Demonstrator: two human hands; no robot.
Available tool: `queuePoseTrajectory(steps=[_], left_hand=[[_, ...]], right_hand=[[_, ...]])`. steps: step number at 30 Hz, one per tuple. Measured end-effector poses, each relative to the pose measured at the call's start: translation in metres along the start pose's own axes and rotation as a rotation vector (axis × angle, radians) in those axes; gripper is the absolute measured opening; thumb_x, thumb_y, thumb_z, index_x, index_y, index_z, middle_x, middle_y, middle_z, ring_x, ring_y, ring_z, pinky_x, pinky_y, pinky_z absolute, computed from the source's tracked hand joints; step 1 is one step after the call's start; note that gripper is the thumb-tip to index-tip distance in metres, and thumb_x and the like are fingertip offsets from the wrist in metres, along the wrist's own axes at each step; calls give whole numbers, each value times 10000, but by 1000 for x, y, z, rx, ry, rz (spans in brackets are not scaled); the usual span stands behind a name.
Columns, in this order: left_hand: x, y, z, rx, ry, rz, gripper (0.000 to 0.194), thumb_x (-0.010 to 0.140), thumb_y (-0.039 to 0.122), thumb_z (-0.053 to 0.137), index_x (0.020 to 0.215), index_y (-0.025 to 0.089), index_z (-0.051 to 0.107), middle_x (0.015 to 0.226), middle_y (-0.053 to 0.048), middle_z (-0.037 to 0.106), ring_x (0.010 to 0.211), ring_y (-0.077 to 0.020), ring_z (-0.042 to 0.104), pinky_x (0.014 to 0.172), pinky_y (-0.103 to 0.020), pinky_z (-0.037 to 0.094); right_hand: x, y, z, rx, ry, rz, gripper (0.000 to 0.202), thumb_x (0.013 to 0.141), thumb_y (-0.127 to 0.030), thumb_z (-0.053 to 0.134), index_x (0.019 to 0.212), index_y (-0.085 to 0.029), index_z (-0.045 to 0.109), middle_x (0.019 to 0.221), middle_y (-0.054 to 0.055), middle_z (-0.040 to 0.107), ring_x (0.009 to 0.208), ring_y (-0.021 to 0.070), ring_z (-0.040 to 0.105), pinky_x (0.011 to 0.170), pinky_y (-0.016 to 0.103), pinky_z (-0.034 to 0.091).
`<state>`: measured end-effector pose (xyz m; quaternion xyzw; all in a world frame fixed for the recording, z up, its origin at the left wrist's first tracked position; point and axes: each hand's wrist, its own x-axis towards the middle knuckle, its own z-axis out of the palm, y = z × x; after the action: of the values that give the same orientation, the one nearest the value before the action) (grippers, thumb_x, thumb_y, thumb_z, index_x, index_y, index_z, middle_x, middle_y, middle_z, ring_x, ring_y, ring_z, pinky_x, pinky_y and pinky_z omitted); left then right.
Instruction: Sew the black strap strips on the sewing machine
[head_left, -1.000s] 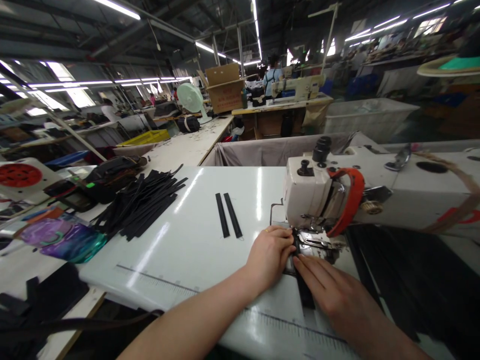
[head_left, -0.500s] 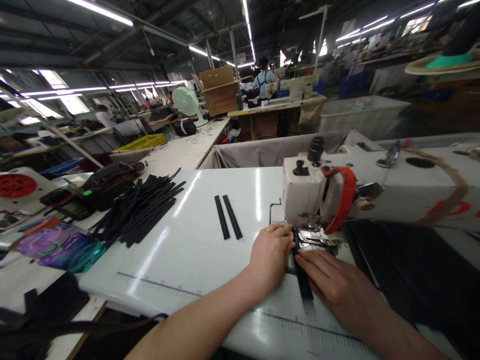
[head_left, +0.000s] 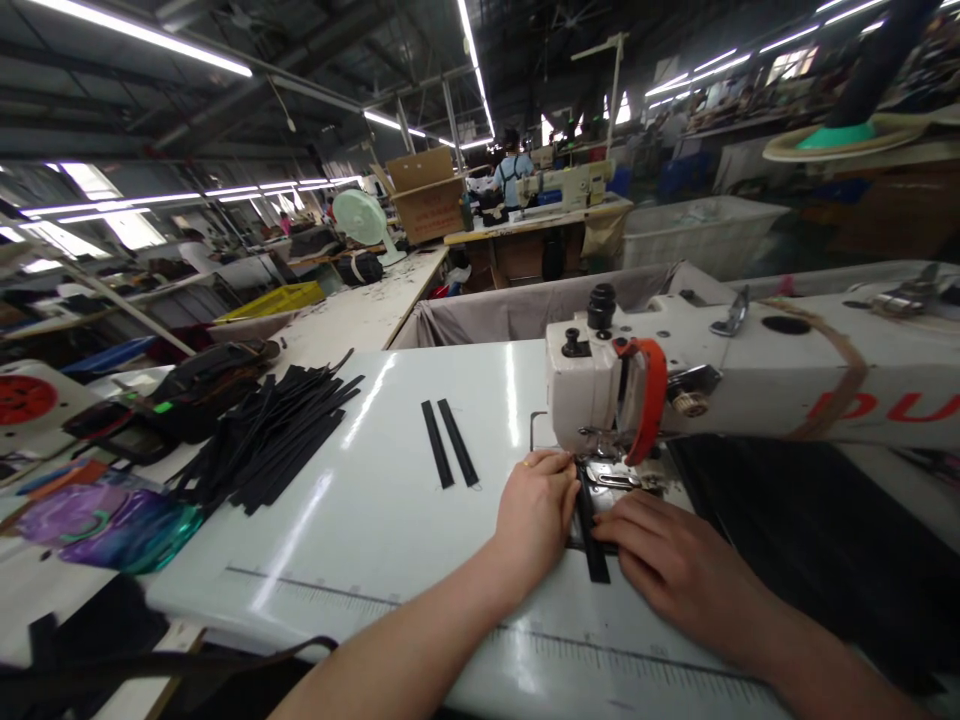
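A black fabric strip (head_left: 592,535) lies under the front of the sewing machine (head_left: 581,385), its near end pointing toward me. My left hand (head_left: 536,505) presses along the strip's left edge, fingers together and fingertips close to the presser foot. From the other side, my right hand (head_left: 667,550) pinches the strip's right edge with bent fingers. The needle and the strip's far end are hidden by the left fingers and the machine head. Two short black strips (head_left: 448,445) lie side by side on the white table (head_left: 360,540), left of my hands.
A pile of black strips (head_left: 277,435) covers the table's left edge. Beside it sits a purple and teal bag (head_left: 112,525). Black material (head_left: 810,540) lies right of the machine. Beyond are a fan (head_left: 360,218), a cardboard box (head_left: 427,200) and a person (head_left: 512,172).
The strip's near end has drawn a little toward the machine. My right hand's fingers have bent more at the strip's edge. The whole view has shifted slightly.
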<state>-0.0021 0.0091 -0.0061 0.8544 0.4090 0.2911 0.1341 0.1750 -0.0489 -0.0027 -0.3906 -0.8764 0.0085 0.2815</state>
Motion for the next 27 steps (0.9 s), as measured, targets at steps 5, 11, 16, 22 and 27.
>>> queuePoseTrajectory(steps=[5,11,16,22,27], left_hand=[[-2,-1,1,-14,8,10,218,934,132,496,804,163,669,992,-58,697,996,-212,581,949,-372,506],[-1,0,0,7,1,24,221,929,126,499,776,154,656,974,-61,694,973,-214,581,945,-368,510],[-1,1,-1,27,8,43,221,926,124,503,777,149,665,987,-67,698,983,-221,582,949,-375,512],[-2,2,0,32,-10,22,217,922,129,499,794,140,674,1043,-87,694,1000,-229,583,967,-389,506],[-1,3,0,54,-27,28,253,944,155,469,799,140,676,1046,-87,696,986,-229,584,956,-399,511]], right_hand=[[-4,0,-6,98,15,-18,264,868,-91,453,885,-221,683,893,33,679,867,174,633,811,316,532],[-3,9,2,23,3,7,291,872,-86,455,991,-221,684,1000,44,678,973,199,615,870,360,524],[-2,16,8,-104,19,7,318,875,-83,428,1078,-176,655,1018,80,665,932,225,619,814,392,549],[0,17,15,-275,-1,35,390,852,-81,437,1198,-132,611,1018,110,667,870,254,637,726,409,573],[1,16,18,-278,-8,52,421,826,-57,425,1201,-123,605,1011,117,661,866,252,647,723,414,581]])
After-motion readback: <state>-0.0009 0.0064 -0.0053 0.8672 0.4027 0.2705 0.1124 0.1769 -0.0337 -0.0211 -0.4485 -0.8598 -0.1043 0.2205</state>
